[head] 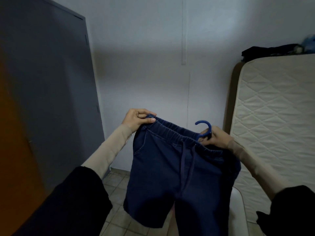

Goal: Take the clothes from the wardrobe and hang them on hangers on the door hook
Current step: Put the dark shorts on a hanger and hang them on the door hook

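Dark blue denim shorts (pixel 172 167) with an elastic waistband and drawstring hang in front of me, held up by the waist. My left hand (pixel 138 119) pinches the left end of the waistband. My right hand (pixel 215 137) grips the neck of a blue plastic hanger (pixel 205 127), whose hook curls up above the waistband's right end. The hanger's body is hidden behind the shorts and my hand. I cannot tell whether the right hand also grips the fabric.
A grey door (pixel 51 82) stands at the left, with an orange-brown panel (pixel 13 150) nearer me. A quilted mattress (pixel 276 116) leans upright at the right, dark clothes (pixel 271 50) piled on top. A white wall (pixel 153 74) is ahead, tiled floor (pixel 117 188) below.
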The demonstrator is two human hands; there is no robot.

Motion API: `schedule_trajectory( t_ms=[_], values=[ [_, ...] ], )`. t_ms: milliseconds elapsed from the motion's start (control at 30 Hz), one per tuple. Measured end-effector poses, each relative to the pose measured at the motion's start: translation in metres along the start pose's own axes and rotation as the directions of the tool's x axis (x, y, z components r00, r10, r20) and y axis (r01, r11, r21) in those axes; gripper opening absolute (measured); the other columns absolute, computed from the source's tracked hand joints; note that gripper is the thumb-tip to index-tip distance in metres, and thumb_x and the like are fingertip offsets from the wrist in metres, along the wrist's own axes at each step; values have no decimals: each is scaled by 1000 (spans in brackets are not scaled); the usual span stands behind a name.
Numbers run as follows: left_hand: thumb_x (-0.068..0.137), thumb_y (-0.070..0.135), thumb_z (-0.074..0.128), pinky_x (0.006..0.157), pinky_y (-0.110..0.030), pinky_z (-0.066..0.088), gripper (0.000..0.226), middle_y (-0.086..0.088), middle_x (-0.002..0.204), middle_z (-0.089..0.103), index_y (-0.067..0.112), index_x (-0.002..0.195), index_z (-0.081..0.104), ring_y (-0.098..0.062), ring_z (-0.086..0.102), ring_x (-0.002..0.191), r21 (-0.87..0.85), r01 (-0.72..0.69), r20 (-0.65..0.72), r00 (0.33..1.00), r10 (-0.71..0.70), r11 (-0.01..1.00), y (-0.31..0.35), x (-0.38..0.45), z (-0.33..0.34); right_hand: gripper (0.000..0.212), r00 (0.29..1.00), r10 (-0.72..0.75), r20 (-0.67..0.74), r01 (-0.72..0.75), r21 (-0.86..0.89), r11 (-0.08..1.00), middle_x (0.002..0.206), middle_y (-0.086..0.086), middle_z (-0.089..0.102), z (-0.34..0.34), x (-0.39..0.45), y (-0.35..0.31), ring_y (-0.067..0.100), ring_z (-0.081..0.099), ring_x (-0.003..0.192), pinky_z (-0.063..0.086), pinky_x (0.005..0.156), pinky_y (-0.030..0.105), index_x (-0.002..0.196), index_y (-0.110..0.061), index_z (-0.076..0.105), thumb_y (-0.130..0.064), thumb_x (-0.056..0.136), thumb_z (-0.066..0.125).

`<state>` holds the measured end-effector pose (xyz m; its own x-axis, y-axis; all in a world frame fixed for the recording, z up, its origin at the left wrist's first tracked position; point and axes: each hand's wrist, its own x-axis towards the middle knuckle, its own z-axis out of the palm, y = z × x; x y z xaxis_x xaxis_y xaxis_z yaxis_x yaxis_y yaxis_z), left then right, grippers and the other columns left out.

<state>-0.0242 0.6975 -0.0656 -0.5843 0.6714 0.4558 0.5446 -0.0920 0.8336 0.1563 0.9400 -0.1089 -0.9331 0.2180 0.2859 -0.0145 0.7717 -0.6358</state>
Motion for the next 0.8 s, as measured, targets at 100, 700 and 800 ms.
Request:
schedule_trajectory(
  t_ms=[100,700,800],
  values=[
    [73,-5,70,72,-12,53,21,12,63,70,14,83,68,1,66,70,13,19,19,1000,-19,1000,-13,1,6,19,997,-4,-82,6,28,1000,65,-3,65,-4,-4,-2,-7,59,52,45,60,6,68,-14,65,-2,65,79],
    [83,34,65,95,-35,41,28,3,109,66,22,108,65,-17,56,106,529,-158,-45,976,213,834,-18,-11,83,9,940,-118,-319,82,-123,989,77,3,66,0,-9,-24,13,53,68,44,69,25,82,-11,72,-17,76,73],
    [84,42,60,93,-34,37,29,7,105,68,26,108,64,-14,56,103,641,-215,12,963,271,737,-9,-13,95,9,936,-137,-326,82,-177,981,81,1,68,0,-10,-28,9,53,68,43,69,25,83,-14,72,-21,77,72]
  ],
)
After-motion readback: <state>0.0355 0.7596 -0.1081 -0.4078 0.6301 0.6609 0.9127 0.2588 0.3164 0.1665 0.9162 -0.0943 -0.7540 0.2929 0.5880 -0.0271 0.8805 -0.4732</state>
